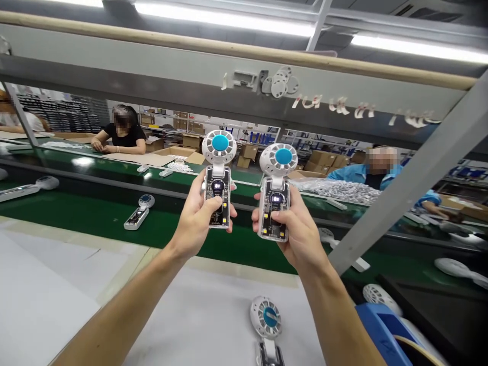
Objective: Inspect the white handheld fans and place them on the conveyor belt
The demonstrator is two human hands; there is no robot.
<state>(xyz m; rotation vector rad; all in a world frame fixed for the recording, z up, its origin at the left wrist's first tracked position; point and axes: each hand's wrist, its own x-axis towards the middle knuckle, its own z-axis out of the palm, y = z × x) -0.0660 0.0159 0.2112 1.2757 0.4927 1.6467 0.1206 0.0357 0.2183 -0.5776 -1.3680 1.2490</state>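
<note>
My left hand is closed around a handheld fan, its thumb pressed on the front of the clear body. My right hand grips a second handheld fan in the same way. Both fans are upright side by side, apart from each other, with white round heads and blue centre discs. Circuit boards and small lit displays show through their clear fronts. Below them, a third handheld fan lies on the white worktop, partly cut off by the lower edge.
A green conveyor belt crosses ahead, carrying another fan at left. A slanted metal post stands at right, near a blue bin. Co-workers sit across the line, including a person in black. A shelf beam runs overhead.
</note>
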